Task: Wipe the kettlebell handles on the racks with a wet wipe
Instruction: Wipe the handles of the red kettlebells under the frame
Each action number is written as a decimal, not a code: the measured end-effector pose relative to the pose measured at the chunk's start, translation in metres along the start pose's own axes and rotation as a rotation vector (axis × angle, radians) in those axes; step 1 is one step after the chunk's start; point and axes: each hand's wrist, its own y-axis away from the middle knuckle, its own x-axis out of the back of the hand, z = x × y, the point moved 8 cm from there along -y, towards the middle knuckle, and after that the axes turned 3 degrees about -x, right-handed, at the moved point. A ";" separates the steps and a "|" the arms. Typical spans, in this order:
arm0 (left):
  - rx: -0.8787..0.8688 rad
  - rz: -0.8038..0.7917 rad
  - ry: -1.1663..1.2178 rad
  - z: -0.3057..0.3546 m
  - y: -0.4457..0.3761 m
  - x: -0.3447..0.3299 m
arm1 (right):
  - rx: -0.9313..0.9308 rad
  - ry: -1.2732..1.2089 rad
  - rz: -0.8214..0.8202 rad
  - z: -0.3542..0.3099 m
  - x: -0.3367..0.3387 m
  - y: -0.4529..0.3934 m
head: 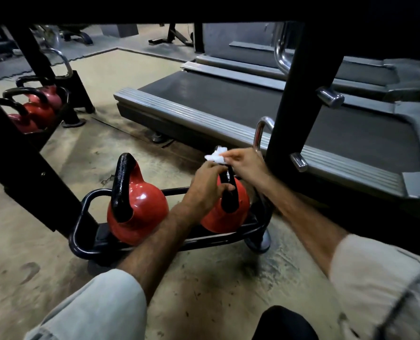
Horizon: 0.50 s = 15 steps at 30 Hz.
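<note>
**Kettlebell handle held, wipe pinched at its top**

Kettlebell [224,214], red with a black handle [229,192], sits at the right end of the low black rack [81,217] on the floor, just beside the rack's right post [287,94]. Left hand [207,185] grips the handle, fingers curled around its near side, thumb across the front. Right hand [244,161] pinches a crumpled white wipe [216,155] between thumb and fingertips, right at the top of the handle; wipe touches or nearly touches the handle top, can't tell which. Both forearms bare, light sleeves [100,305] rolled up.

A 2nd red kettlebell [136,212] stands on the same rack to the left, apart from the 1st, black handle upright, not touched by either hand. At left, a 2nd rack [69,99] holds 3 more red kettlebells [39,111] in a row, well apart from the hands. Treadmill [228,106] behind the near rack, its grey side rail running diagonally. Floor [204,278] is worn, scuffed beige. Chrome pegs [330,98] stick out of the right post. Dark shelf edge covers the top of the view.
</note>
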 end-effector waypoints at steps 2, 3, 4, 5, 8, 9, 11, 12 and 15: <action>-0.013 0.005 -0.002 -0.002 -0.001 0.003 | 0.079 0.090 -0.092 -0.012 0.006 0.008; -0.021 0.003 0.002 -0.003 -0.001 0.004 | 0.124 0.180 -0.127 -0.019 0.008 0.004; -0.047 -0.002 -0.005 -0.001 -0.002 0.004 | 0.177 0.286 -0.155 -0.029 0.007 -0.005; -0.068 -0.016 -0.034 -0.001 -0.003 0.004 | 0.227 0.392 -0.198 -0.039 0.003 -0.015; -0.148 -0.070 -0.128 0.000 -0.005 0.003 | 0.333 0.724 -0.353 -0.061 -0.022 -0.048; -0.178 -0.081 -0.148 0.001 -0.006 0.003 | 0.341 0.811 -0.404 -0.064 -0.029 -0.058; -0.248 -0.089 -0.193 0.006 -0.008 0.004 | 0.347 0.935 -0.503 -0.070 -0.041 -0.069; -0.273 -0.090 -0.220 0.009 -0.010 0.003 | 0.346 0.982 -0.550 -0.071 -0.046 -0.072; -0.250 -0.116 -0.286 0.010 -0.017 0.000 | 0.308 1.058 -0.650 -0.070 -0.050 -0.069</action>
